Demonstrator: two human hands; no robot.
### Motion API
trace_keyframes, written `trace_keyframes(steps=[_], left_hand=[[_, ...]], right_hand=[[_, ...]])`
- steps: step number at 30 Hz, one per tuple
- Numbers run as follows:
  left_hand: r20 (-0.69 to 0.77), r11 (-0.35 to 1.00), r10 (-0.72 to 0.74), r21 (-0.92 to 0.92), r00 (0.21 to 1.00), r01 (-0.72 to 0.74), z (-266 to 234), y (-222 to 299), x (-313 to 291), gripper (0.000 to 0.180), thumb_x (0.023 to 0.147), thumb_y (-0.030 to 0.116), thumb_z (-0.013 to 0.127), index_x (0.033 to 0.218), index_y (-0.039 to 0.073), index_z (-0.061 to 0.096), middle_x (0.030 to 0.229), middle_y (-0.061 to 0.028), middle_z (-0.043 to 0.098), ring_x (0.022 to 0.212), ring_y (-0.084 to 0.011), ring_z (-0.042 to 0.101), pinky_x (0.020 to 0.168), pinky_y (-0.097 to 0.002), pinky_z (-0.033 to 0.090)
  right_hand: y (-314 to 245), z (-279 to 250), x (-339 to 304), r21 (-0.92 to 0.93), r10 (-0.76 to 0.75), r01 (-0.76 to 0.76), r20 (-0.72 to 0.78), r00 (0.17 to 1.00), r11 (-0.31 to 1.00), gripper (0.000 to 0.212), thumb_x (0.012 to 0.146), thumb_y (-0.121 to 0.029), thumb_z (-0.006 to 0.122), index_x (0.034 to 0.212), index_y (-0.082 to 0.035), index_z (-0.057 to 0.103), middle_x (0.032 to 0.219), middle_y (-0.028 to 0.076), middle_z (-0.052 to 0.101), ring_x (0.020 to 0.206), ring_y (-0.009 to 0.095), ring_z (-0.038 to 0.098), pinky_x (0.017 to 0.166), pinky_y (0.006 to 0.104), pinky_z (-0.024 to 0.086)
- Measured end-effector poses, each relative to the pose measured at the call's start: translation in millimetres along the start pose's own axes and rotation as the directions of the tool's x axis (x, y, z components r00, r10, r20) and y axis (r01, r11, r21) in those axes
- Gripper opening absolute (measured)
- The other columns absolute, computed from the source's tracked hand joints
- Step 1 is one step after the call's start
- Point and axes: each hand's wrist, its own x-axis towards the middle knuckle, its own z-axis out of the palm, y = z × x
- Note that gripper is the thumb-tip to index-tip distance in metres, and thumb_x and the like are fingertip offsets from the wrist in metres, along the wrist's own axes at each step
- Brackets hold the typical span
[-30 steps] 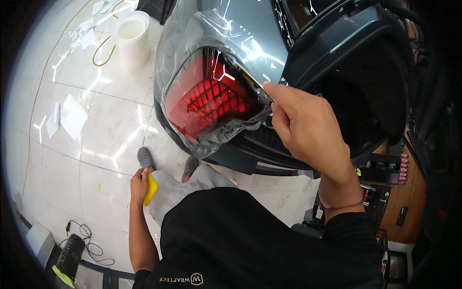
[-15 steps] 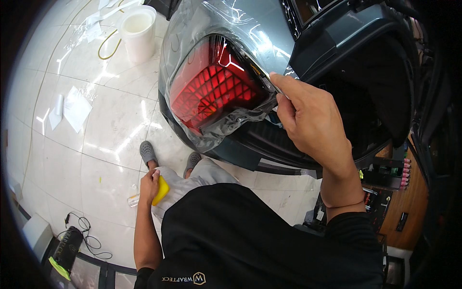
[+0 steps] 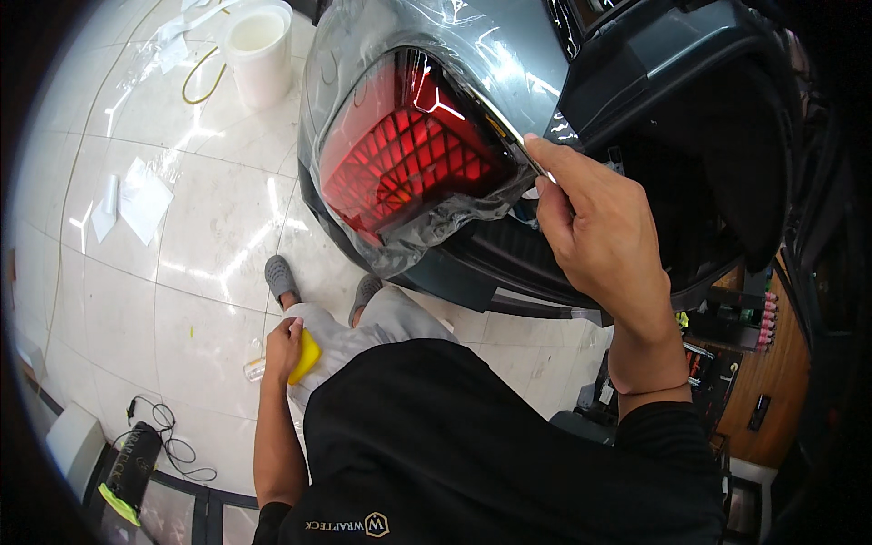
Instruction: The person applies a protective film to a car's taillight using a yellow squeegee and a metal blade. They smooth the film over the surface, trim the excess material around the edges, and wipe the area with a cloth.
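Over a white-tiled floor (image 3: 118,300), a red tail light (image 3: 409,154) edged by clear film (image 3: 400,257) sits at twelve o'clock, the right hand (image 3: 604,227), at two, pinching a slim tool (image 3: 542,169) that could scratch it if it slipped, the left hand (image 3: 282,348), at eight, curled round a yellow pad (image 3: 307,358).

Lettering (image 3: 324,526), emblem (image 3: 376,525) on shirt (image 3: 472,436), lettered black object (image 3: 133,465)

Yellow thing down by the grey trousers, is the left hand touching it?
Touching. The head view shows the left hand pressed along one edge of the yellow piece, with no gap between them.
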Motion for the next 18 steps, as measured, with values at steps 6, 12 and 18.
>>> trace_keyframes(steps=[6,12,18], left_hand=[[-0.018,0.999,0.043,0.026,0.999,-0.042,7,-2,2,0.048,0.099,0.038,0.053,0.115,-0.005,0.066,0.099,-0.0309,0.068,0.094,-0.0415,0.069,0.084,-0.0427,0.052],[0.041,0.999,-0.002,0.049,0.999,0.000,5,12,0,0.048,0.099,0.036,0.050,0.117,-0.006,0.065,0.106,-0.0316,0.067,0.104,-0.0429,0.065,0.091,-0.0436,0.050],[0.015,0.998,0.049,0.048,0.999,-0.049,14,2,4,0.049,0.100,0.039,0.052,0.114,-0.006,0.066,0.099,-0.0311,0.068,0.094,-0.0423,0.068,0.085,-0.0432,0.052]], right_hand=[[3,2,-8,0.002,-0.024,0.024,-0.019,1.000,1.000,0.034,0.082,0.003,0.065,0.116,0.002,0.063,0.082,0.017,0.066,0.065,0.031,0.064,0.059,0.0367,0.050],[4,-4,-16,0.000,0.005,-0.005,0.019,1.000,1.000,0.037,0.079,0.005,0.067,0.115,0.002,0.063,0.078,0.016,0.064,0.064,0.030,0.063,0.057,0.0364,0.049],[1,-8,-26,0.010,0.056,-0.056,0.037,0.998,0.998,0.033,0.083,0.004,0.064,0.116,0.001,0.065,0.081,0.016,0.065,0.060,0.025,0.059,0.055,0.0321,0.045]])
